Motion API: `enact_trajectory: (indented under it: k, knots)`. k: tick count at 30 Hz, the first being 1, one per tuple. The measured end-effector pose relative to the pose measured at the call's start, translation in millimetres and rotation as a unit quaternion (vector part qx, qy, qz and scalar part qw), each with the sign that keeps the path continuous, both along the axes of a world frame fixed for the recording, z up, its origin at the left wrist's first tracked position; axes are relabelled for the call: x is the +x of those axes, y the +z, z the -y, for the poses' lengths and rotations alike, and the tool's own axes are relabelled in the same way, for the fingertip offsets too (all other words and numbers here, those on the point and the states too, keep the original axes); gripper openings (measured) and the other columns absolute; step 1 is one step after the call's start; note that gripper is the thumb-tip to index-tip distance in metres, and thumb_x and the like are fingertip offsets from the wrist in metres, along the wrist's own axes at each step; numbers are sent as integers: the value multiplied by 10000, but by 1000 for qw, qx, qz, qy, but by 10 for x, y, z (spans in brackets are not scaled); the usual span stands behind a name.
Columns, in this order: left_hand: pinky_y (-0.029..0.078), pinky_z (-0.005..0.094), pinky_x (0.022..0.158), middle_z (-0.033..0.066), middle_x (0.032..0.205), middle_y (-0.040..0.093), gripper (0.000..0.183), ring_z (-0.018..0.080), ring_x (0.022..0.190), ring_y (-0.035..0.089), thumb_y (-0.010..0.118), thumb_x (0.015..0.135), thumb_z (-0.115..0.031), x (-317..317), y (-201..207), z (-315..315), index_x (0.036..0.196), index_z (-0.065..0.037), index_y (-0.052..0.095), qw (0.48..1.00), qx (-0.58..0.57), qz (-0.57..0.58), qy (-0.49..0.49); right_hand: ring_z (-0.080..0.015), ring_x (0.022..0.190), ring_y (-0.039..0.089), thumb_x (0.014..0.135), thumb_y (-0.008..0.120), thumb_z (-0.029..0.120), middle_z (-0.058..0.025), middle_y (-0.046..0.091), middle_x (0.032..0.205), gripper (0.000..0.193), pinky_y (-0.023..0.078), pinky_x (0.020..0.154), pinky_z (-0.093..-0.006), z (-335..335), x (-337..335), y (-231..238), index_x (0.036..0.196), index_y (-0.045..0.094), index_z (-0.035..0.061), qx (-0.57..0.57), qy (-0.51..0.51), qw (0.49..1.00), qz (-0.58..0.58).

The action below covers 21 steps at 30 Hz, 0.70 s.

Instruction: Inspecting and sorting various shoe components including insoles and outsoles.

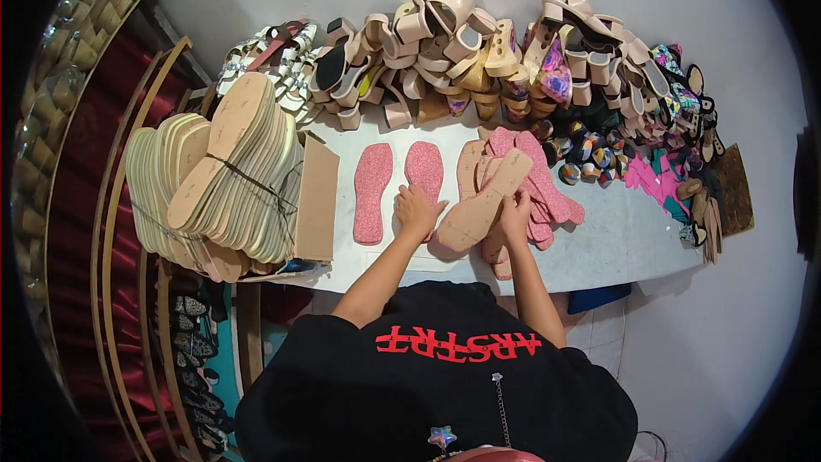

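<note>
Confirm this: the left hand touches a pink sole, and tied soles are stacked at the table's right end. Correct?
Not quite: the head view shows tied soles at the left end of the table. The left hand touches a pink sole.

Two pink speckled insoles [373, 192] — flat, side by side, tan insole [485, 199] slanting over pile [537, 162]

Black T-shirt [368, 402], 2 short sleeves [312, 346], red lettering [457, 340], chain [503, 412] (star charm [442, 437]).

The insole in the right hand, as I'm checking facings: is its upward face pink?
No, the insole in the right hand shows a tan upward face.
</note>
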<state>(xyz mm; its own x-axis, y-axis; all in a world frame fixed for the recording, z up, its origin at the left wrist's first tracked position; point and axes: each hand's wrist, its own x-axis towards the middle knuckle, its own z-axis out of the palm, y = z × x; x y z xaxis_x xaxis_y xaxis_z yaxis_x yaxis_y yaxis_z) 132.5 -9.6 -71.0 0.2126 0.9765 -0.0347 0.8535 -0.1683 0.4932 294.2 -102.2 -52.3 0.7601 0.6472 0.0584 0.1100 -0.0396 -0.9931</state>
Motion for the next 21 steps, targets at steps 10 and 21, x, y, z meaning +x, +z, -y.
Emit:
enact_trajectory:
  k: [10, 21]
  knots:
    - [465, 244, 674, 95, 997, 548, 648, 111, 786, 552, 274, 857, -569, -514, 339, -247, 1082, 0, 488, 751, -494, 435, -56, -223, 820, 507, 718, 537, -48, -99, 552, 872, 191, 391, 745, -320, -227, -506, 502, 897, 538, 20, 229, 52, 912, 335]
    - [446, 237, 736, 59, 964, 592, 294, 103, 865, 553, 512, 845, -111, -747, 157, -157, 1104, 27, 497, 810, -358, 459, -71, -241, 857, 495, 714, 532, -35, -127, 423, 1067, 342, 417, 762, -325, -232, -975, 21, 1037, 556, 75, 57, 234, 934, 262]
